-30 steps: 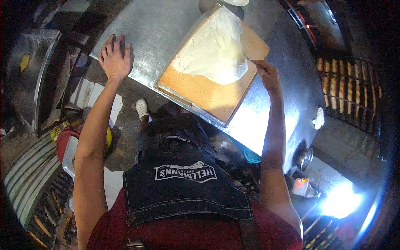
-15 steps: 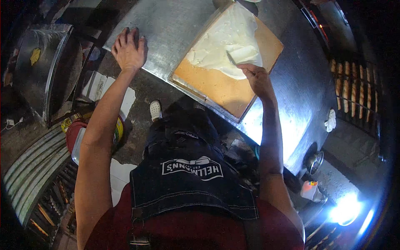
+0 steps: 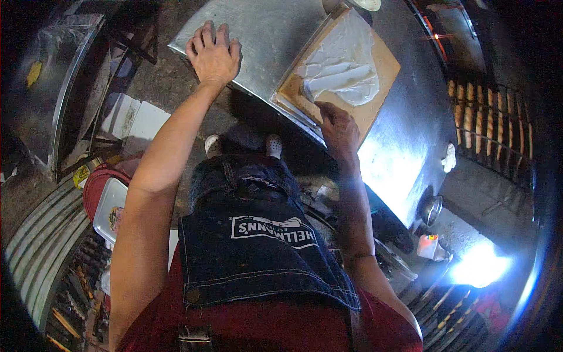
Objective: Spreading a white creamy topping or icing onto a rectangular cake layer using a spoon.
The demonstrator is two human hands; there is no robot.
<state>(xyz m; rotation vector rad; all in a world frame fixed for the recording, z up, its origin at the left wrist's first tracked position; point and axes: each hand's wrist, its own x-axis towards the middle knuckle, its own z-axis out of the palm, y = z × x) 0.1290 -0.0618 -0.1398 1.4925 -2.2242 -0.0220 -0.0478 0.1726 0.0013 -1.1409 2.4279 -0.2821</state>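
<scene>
On the metal table (image 3: 264, 41) lies a flat golden-brown cake sheet (image 3: 387, 67) in a shallow rectangular tray (image 3: 295, 119). White cream (image 3: 346, 50) covers its far and middle part in ridged smears, with brown surface bare along the right and near edges. My right hand (image 3: 340, 129) is closed over the near side of the sheet, gripping a flat spreader (image 3: 307, 91) whose edge meets the cream near the left side; its handle is hidden by my fingers. My left hand (image 3: 214, 56) rests with spread fingers on the table's near edge, left of the tray.
A rack of long bread sticks (image 3: 492, 117) stands at the right. By the table's right edge are a white cloth (image 3: 449, 157) and a metal bowl (image 3: 433, 210). At lower left are a red tub (image 3: 97, 193) and a white container (image 3: 108, 211). A bright lamp (image 3: 481, 264) glares at lower right.
My right hand has drawn the spreader leftward and nearer across the cake, and the cream reaches farther there. My left hand stays on the table edge while the whole view has shifted.
</scene>
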